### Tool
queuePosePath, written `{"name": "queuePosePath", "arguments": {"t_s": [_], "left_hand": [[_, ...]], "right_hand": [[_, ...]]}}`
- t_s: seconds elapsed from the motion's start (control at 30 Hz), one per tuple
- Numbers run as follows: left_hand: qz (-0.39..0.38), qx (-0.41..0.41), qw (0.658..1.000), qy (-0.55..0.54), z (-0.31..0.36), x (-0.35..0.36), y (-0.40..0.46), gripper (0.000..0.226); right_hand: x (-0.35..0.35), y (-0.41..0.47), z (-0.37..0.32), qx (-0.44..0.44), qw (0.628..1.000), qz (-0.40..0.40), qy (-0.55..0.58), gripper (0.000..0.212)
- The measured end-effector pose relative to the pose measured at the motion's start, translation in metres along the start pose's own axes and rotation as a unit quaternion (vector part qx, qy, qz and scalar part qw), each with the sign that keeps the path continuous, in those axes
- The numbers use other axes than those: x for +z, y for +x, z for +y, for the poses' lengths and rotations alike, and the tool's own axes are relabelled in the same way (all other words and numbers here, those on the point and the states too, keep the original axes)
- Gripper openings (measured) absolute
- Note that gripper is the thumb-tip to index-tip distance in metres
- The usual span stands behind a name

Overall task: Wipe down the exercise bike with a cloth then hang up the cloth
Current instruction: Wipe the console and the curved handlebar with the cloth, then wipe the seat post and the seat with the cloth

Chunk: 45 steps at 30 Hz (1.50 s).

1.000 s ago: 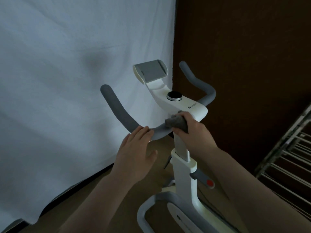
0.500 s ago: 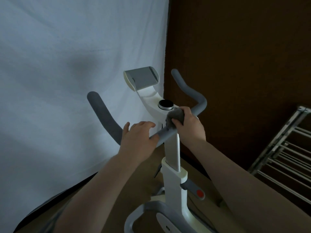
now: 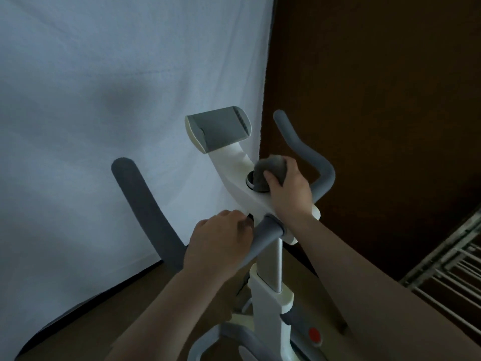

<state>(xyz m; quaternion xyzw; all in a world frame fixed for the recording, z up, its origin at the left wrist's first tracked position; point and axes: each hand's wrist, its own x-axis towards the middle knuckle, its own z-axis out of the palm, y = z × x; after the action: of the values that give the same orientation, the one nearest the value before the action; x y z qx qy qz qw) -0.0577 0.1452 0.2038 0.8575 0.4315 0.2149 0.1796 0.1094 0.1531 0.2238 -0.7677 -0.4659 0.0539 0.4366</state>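
A white exercise bike [image 3: 270, 290] with grey handlebars stands in front of me. My right hand [image 3: 289, 188] grips a bunched grey cloth [image 3: 270, 170] and presses it onto the round knob of the white console, mostly covering the knob. My left hand [image 3: 218, 243] is curled round the grey left handlebar [image 3: 145, 212] close to the centre post. The grey tablet holder [image 3: 218, 128] rises behind the console. The right handlebar [image 3: 307, 155] curves up past my right hand.
A white sheet [image 3: 117, 113] hangs behind the bike on the left, a dark brown wall [image 3: 377, 100] on the right. A metal drying rack [image 3: 447, 264] stands at the lower right. A red knob [image 3: 314, 334] sits low on the bike frame.
My right hand has carried the cloth up from the handlebar joint onto the console knob. My left hand has closed round the left handlebar. The view has shifted closer.
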Motion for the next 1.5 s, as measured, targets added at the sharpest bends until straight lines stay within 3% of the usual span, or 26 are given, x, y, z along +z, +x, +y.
{"name": "queuePosePath", "arguments": {"t_s": [0.1,0.27,0.37,0.53,0.7,0.83,1.0,1.1,1.3,1.4,1.5], "left_hand": [[0.048,0.027,0.998,0.021,-0.002,0.002,-0.006,0.031],[0.025,0.038,0.998,0.05,-0.009,0.011,-0.001,0.039],[0.036,0.037,0.997,0.056,-0.01,0.014,-0.002,0.043],[0.079,0.038,0.995,0.043,-0.01,0.015,-0.002,0.036],[0.09,0.047,0.994,0.031,-0.01,0.014,-0.005,0.035],[0.094,0.059,0.992,0.051,-0.008,0.012,-0.012,0.026],[0.134,0.105,0.984,0.059,-0.011,0.015,-0.047,0.04],[0.145,0.146,0.977,0.056,-0.021,0.016,-0.072,0.047],[0.089,0.137,0.987,0.004,-0.025,0.027,-0.134,0.043],[0.007,0.105,0.993,-0.05,-0.022,0.044,-0.169,0.042],[-0.038,0.112,0.992,-0.05,-0.014,0.066,-0.192,0.027]], "right_hand": [[0.013,0.014,-0.001,-0.036,0.993,-0.095,-0.061,0.042],[-0.003,0.028,0.011,-0.121,0.957,-0.24,-0.105,0.038],[-0.003,0.03,0.014,-0.116,0.97,-0.197,-0.08,0.036],[-0.011,0.019,0.022,-0.159,0.954,-0.252,-0.035,0.046],[-0.02,-0.035,0.031,-0.199,0.974,-0.106,-0.03,0.045],[-0.02,-0.069,0.036,-0.127,0.991,-0.026,-0.04,0.04],[-0.025,-0.11,0.029,-0.117,0.991,-0.065,-0.016,0.044],[-0.028,-0.144,0.033,-0.056,0.993,-0.098,0.031,0.045],[-0.031,-0.228,0.059,0.047,0.987,-0.15,0.044,0.038],[-0.04,-0.257,0.07,0.05,0.987,-0.153,0.026,0.037],[-0.052,-0.28,0.08,0.056,0.988,-0.145,0.0,0.038]]}}
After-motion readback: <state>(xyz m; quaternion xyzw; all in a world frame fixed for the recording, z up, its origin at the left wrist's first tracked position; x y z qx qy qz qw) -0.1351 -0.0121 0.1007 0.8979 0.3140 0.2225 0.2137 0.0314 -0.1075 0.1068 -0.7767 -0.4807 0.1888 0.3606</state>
